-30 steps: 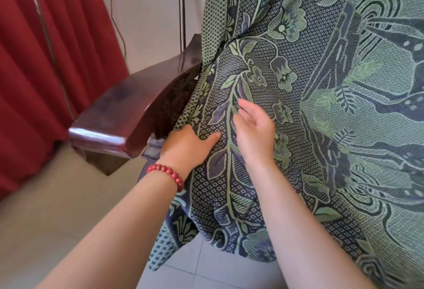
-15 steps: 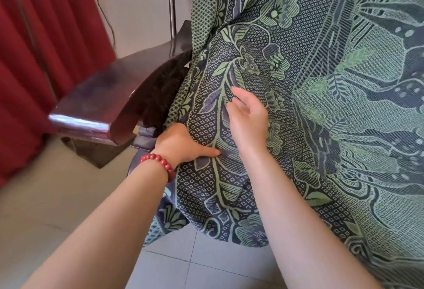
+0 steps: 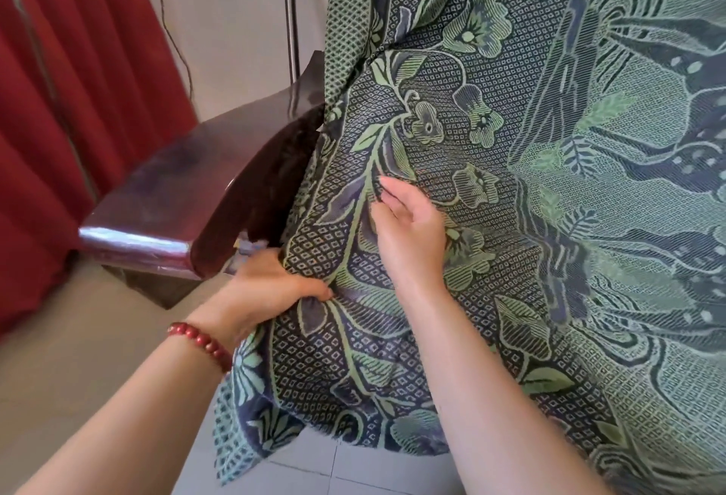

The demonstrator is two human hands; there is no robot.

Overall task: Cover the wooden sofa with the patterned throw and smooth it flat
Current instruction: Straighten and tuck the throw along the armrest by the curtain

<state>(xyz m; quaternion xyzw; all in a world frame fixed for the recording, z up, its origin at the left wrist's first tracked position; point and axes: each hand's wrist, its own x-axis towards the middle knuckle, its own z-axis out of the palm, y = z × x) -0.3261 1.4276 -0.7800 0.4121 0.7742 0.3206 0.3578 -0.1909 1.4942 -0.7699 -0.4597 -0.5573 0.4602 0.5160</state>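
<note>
The patterned throw (image 3: 550,141) drapes the wooden sofa (image 3: 176,196). The left hand (image 3: 271,290) pinches a fold at its side; the right hand (image 3: 408,231) rests on it, fingers relaxed. Soft, light cloth probably bunches easily, so grip its edge.

The green-and-blue patterned woven throw (image 3: 550,180) is draping over the dark polished wooden sofa (image 3: 184,196), whose bare end is jutting out left. Your left hand (image 3: 267,290) is gripping the throw's edge just below that end, and your right hand (image 3: 408,235) is resting on the throw just right of it.
</note>
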